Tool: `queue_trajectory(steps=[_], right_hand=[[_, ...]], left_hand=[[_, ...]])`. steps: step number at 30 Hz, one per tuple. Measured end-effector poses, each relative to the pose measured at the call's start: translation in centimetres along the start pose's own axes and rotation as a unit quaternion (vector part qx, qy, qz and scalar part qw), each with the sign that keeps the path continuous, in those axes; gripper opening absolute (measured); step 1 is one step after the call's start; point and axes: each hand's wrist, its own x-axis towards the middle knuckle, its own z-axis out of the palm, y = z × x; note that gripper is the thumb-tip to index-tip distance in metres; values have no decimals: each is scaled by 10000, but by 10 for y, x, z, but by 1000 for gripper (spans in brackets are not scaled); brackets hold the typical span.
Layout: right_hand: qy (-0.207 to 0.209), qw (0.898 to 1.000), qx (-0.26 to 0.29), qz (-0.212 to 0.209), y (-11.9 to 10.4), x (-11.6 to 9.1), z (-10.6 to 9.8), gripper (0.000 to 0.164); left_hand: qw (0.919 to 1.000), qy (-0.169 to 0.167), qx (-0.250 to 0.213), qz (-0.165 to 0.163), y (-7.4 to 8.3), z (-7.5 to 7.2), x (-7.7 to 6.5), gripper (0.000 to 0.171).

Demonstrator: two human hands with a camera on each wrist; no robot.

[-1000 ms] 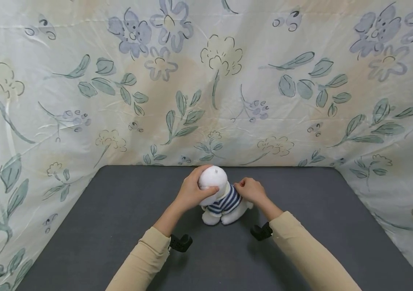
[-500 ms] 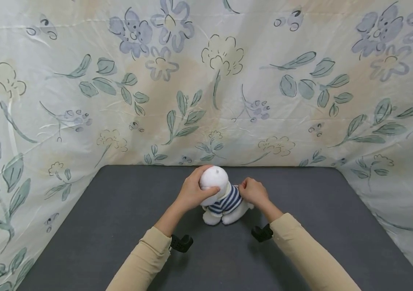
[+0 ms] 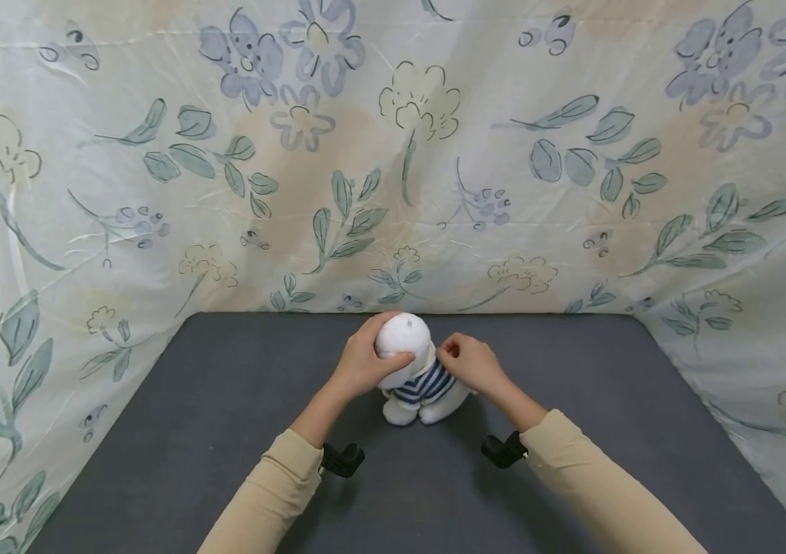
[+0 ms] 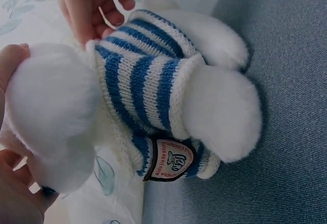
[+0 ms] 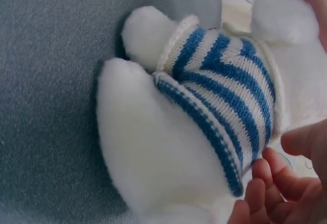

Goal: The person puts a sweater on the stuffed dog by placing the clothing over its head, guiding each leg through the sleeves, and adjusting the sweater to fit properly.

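A white plush animal (image 3: 441, 410) sits on the dark table, wearing a blue-and-white striped knitted sweater (image 4: 138, 83). My left hand (image 3: 359, 360) grips its round head (image 3: 403, 332), with thumb and fingers spread around it. At the back of the sweater, near the collar, my right hand (image 3: 477, 363) pinches the knit between thumb and fingertips; the other fingers are curled. A dark-edged patch (image 4: 171, 158) shows on the sweater's front in the left wrist view. The toy's face is mostly hidden by my left hand.
The dark grey table (image 3: 240, 431) extends around the toy on all sides. Behind it and along the sides hangs a floral curtain (image 3: 282, 185). Black wrist mounts (image 3: 342, 460) sit below both hands.
My right hand has shifted left and slightly up along the sweater's back, from lower on the back to near the collar. My left hand keeps its grip on the head.
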Motion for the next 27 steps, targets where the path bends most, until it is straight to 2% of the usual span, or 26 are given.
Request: queue_trajectory(steps=[6,13,19,27], right_hand=[[-332,9983,367,297,-3,1,-1,19],[-674,9897,994,777,-4,4,-2,22],[-762,9868,1081,935,-5,5,-1,21],[-833,9868,1047,910,-10,5,-5,16]], left_hand=[[10000,21,30,31,0,-1,0,63],[10000,5,24,23,-2,-1,0,63],[10000,-4,36,3,-2,-1,-1,63],[9999,-105,-1,22,-3,0,-1,63]])
